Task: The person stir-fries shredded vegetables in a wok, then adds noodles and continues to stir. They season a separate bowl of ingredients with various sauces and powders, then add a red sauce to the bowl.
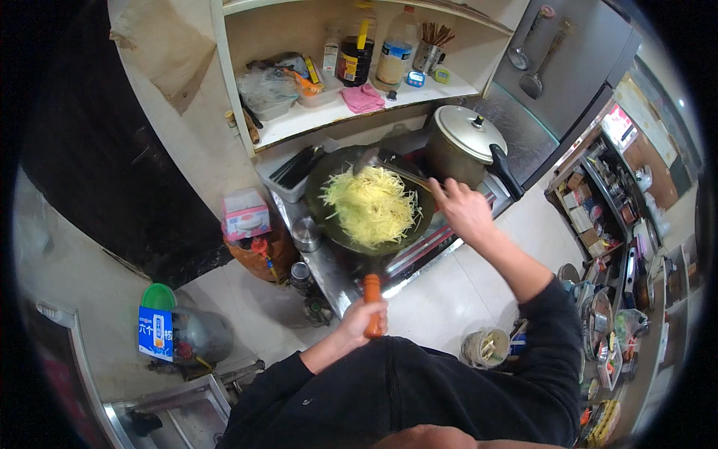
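Note:
A dark wok (317, 210) sits on the stove and holds a heap of pale yellow shreds (376, 205) that look like potato. My left hand (356, 322) is wrapped around the wok's orange handle (371, 292), on the side nearest my body. From the right, my right hand (463, 209) grips the rear end of a spatula or ladle (401, 173). Its dark metal head is blurred and lies over the far edge of the heap, so its exact shape is unclear.
A lidded pressure cooker (468, 140) stands right of the wok, its black handle jutting towards me. Left of it are a plastic bin (289, 191) and a metal canister (306, 233). Bottles and a pink cloth (363, 98) occupy the shelf behind. A bucket (485, 348) stands on the floor.

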Demonstrator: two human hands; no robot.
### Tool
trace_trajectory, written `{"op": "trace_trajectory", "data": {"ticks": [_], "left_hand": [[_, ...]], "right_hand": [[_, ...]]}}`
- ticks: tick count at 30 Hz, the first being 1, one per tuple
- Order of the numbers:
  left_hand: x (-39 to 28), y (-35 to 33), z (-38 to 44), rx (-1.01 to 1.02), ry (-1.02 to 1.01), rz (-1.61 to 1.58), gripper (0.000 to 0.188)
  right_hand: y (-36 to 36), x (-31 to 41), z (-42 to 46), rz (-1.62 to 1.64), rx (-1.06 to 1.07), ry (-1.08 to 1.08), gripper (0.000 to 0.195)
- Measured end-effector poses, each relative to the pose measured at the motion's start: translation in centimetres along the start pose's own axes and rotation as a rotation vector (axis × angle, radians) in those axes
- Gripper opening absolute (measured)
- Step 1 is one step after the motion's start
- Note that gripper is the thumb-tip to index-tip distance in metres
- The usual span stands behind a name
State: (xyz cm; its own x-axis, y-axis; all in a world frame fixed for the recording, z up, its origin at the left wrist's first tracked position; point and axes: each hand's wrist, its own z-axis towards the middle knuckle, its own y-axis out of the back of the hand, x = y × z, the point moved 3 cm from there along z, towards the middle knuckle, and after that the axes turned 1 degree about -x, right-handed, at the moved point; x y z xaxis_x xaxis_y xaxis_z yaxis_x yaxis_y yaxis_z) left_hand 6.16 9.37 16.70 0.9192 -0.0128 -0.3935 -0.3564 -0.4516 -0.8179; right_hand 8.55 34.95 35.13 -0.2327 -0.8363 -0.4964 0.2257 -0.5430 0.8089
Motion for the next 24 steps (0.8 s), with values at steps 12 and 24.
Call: {"op": "trace_trajectory", "data": {"ticks": [12,24], "left_hand": [[-0.2,0.2,-0.2,0.03,0.0,0.028,0.017],[-0.1,0.2,0.1,0.039,-0.017,0.032,0.015]], "right_hand": [[0.4,-3.6,-3.3,0.283,0.17,-0.119,0.042],[-3.8,-1.5,-5.9,0.919,0.345,-0.316,0.039]]}}
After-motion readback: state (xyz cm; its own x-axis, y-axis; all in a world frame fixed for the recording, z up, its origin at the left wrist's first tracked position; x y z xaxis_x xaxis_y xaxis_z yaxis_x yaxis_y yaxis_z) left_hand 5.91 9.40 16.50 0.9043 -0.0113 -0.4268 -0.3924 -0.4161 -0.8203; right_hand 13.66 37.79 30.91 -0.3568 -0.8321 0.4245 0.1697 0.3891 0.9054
